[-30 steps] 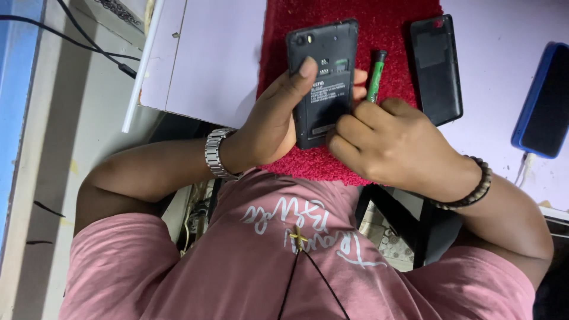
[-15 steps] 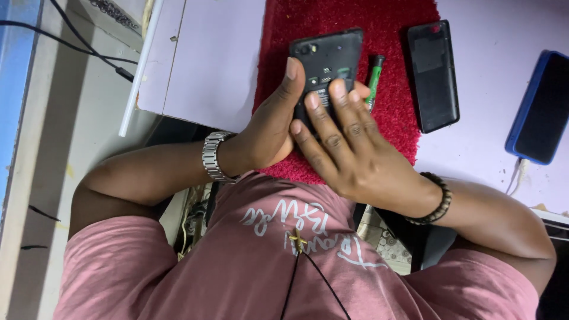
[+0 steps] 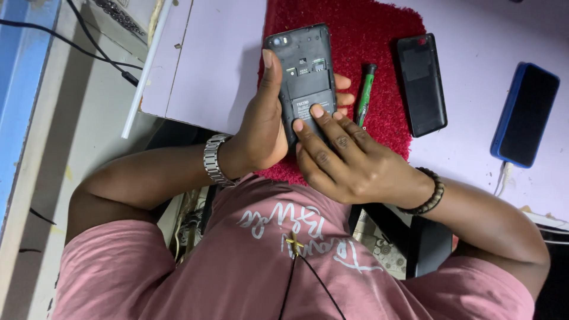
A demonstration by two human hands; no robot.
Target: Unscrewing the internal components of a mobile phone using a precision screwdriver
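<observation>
Your pale lilac counter carries everything on view. A red pile mat lies across its middle, reaching to the near edge.

On the bare counter at the far right sits a phone in a blue case, dark screen up, with a white cable leaving its near end. A black back cover, oblong with rounded corners, lies flat at the right margin of the mat, partly overhanging onto the counter. A green-handled screwdriver lies on the mat between that cover and the phone you are working on, just beside your fingers.

The opened phone is held above the left part of the mat, back facing you with its cover off. The exposed inner face is dark grey. A small rectangular label with pale print sits on the battery area at mid-body; the card slots show as small metallic rectangles above it, and the camera lens is at the top left corner.

Your left hand is closed around the phone from its left side, thumb lying up along the left edge, fingertips showing past the right edge. Your right hand grips nothing: its fingers are loosely extended, with two fingertips pressed onto the battery area near the label.
</observation>
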